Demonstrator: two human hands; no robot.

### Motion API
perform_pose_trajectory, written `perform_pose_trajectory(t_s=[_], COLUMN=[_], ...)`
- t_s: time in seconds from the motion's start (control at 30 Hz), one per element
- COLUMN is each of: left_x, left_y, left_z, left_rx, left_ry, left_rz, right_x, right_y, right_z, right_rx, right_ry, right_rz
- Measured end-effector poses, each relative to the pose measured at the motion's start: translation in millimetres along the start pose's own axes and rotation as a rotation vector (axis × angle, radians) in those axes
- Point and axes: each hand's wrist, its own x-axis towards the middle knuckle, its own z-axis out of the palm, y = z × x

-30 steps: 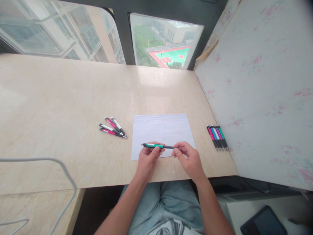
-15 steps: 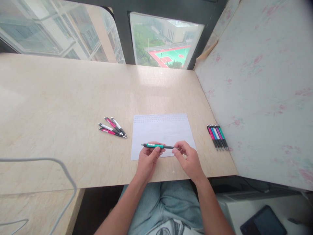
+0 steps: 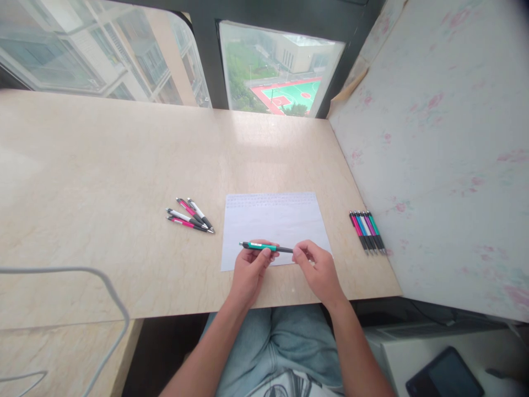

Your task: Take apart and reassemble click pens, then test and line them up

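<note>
A green ballpoint pen (image 3: 263, 247) with a black grip lies level between my hands, above the lower part of a white sheet of paper (image 3: 268, 220). My left hand (image 3: 254, 270) is closed round its green barrel, thumb on top, with the clicker end pointing left. The fingers of my right hand (image 3: 316, 270) are closed on the pen's tip end, which they hide. Rows of small handwriting run along the top of the sheet.
Several pink and white pens (image 3: 190, 216) lie fanned out left of the paper. A row of several coloured pens (image 3: 367, 232) lies by the wallpapered wall (image 3: 446, 165) at right. A grey cable (image 3: 109, 284) loops over the table's (image 3: 124, 154) left front.
My right hand's fingertips have shifted slightly and pinch closer together at the pen's tip end. The pen and my left hand stay in place.
</note>
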Motion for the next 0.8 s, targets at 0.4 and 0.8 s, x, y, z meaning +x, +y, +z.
perform_pose_trajectory(t_s=[0.4,0.8], left_x=[0.1,-1.3], left_y=[-0.4,2.8], left_z=[0.6,5.7], left_rx=[-0.013,-0.02], left_ry=[-0.012,0.04], left_rz=[-0.006,-0.011], right_x=[-1.5,-1.9], right_y=[-4.0,-2.1], right_z=[3.6,1.4], right_rx=[-0.131,-0.122], right_ry=[0.022,-0.139], right_rz=[-0.078,-0.108])
